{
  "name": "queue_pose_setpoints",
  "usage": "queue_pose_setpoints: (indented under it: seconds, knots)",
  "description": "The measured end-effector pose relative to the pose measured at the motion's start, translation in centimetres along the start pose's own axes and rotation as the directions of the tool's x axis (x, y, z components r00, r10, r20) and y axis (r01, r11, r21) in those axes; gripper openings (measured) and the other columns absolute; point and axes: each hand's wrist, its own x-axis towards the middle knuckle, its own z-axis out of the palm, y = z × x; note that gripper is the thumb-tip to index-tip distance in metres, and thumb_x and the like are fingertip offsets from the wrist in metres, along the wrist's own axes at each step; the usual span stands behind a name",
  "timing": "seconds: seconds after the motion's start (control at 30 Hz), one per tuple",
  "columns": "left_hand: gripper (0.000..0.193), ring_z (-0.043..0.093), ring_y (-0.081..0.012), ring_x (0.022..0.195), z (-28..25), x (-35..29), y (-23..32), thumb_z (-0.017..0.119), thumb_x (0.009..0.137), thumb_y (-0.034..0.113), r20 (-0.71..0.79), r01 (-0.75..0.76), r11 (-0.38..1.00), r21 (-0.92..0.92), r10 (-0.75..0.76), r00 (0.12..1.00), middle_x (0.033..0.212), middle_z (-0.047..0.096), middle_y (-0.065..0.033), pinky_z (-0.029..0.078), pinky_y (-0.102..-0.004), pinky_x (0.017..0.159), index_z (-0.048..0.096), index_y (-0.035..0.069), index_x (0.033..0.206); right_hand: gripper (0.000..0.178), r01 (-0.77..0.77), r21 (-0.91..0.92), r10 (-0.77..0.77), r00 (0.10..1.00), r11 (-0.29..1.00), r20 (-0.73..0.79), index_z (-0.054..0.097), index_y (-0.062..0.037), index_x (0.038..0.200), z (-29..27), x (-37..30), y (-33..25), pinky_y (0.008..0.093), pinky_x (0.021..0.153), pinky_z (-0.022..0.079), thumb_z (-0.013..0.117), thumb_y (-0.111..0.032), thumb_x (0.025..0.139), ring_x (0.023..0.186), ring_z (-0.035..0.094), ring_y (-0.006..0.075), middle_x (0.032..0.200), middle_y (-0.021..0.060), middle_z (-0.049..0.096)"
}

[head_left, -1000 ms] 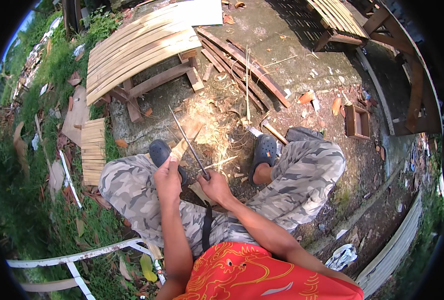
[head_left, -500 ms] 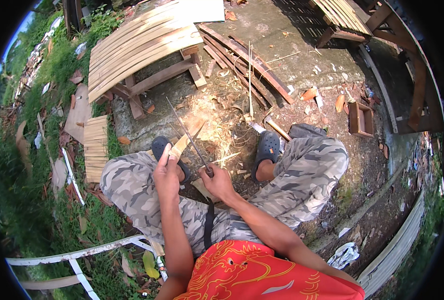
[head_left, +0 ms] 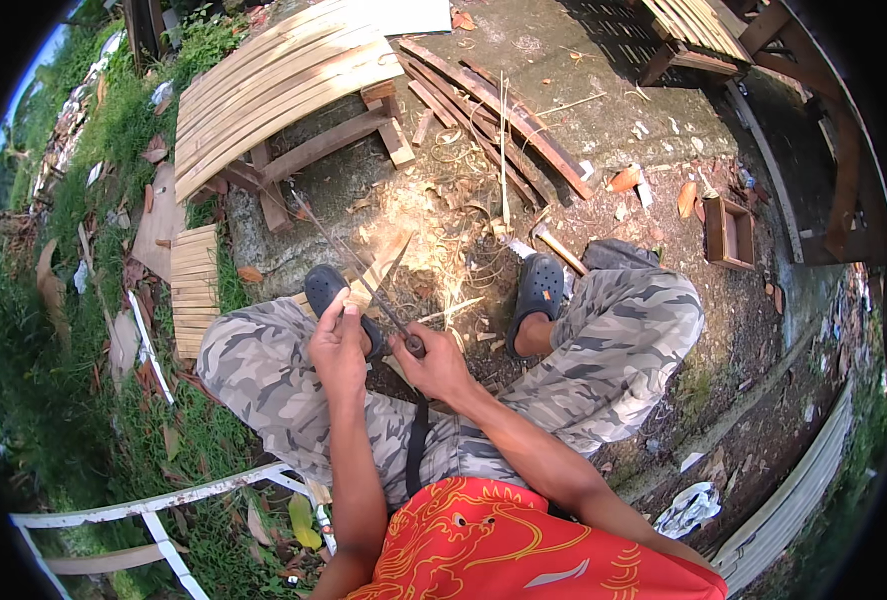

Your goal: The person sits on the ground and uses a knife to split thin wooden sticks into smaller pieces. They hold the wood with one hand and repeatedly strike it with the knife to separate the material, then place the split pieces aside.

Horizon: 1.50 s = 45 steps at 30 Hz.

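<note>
My left hand pinches the near end of a pale bamboo strip, which points away from me over the ground beside my left clog. In my right hand is the dark handle of a long, thin-bladed knife. Its blade slants up to the left and passes across the strip, close to my left fingers. Whether the edge touches the bamboo cannot be made out. Both hands are between my knees, above the shavings on the ground.
A bamboo-slat bench stands at the far left, with a smaller slat panel near it. Dark timber lengths lie ahead. A hammer rests by my right clog; farther right is a wooden box.
The knife's blade has swung to the left, its tip now nearer the bench leg. My right hand has shifted slightly left; my left hand still grips the strip.
</note>
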Motion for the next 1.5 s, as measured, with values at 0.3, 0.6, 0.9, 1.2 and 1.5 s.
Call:
queue_pose_setpoints:
  seconds: [0.3,0.6,0.9,1.2,1.5]
  knots:
    - [0.039,0.061,-0.0105,0.099,-1.0,0.1,-0.8,0.061,0.097,0.012,0.022,0.047,0.999,0.013,-0.047,0.999,0.113,0.066,-0.0105,0.047,-0.0239,0.088,0.056,-0.008,0.130,0.025,0.038,-0.100,-0.034,0.998,0.994,0.043,0.062,-0.0002,0.080,-0.3,0.3,0.4,0.0433,0.051,0.045,0.067,-0.024,0.087,0.052,0.058,0.0399,0.055,0.0191,0.054]
    - [0.042,0.060,-0.0095,0.098,-1.5,0.1,-1.1,0.062,0.097,0.012,0.033,0.028,0.999,0.038,-0.029,0.999,0.114,0.066,-0.0086,0.046,-0.0227,0.087,0.054,-0.009,0.132,0.021,0.055,-0.181,-0.044,0.997,0.982,0.064,0.064,-0.0016,0.082,-0.2,1.4,1.7,0.0471,0.057,0.048,0.066,-0.023,0.085,0.061,0.061,0.0423,0.060,0.0205,0.058]
    - [0.039,0.055,-0.0047,0.087,-2.1,0.3,-1.4,0.062,0.096,0.008,0.007,0.031,0.999,0.024,-0.031,0.999,0.105,0.064,-0.0026,0.044,-0.0189,0.077,0.056,-0.009,0.130,0.023,0.019,-0.197,-0.004,0.997,0.980,0.078,0.063,-0.0010,0.081,-0.2,1.2,1.8,0.0490,0.059,0.048,0.065,-0.024,0.085,0.063,0.061,0.0436,0.063,0.0225,0.059]
    - [0.035,0.062,-0.0091,0.097,-1.9,1.1,-1.8,0.060,0.096,0.008,-0.032,-0.045,0.999,-0.017,0.044,0.999,0.113,0.067,-0.0090,0.048,-0.0227,0.085,0.058,-0.009,0.127,0.023,-0.061,-0.208,0.094,0.984,0.976,0.154,0.065,-0.0018,0.084,1.2,1.9,1.9,0.0509,0.064,0.051,0.064,-0.025,0.084,0.068,0.064,0.0447,0.068,0.0245,0.063]
    - [0.033,0.063,-0.0113,0.097,-2.1,1.4,-1.9,0.061,0.096,0.008,-0.061,-0.033,0.999,-0.039,0.031,0.998,0.111,0.068,-0.0097,0.049,-0.0247,0.086,0.060,-0.010,0.124,0.029,0.042,-0.105,-0.030,0.993,0.994,0.117,0.063,-0.0007,0.077,2.9,3.3,2.1,0.0465,0.054,0.046,0.065,-0.027,0.088,0.057,0.057,0.0434,0.057,0.0215,0.054]
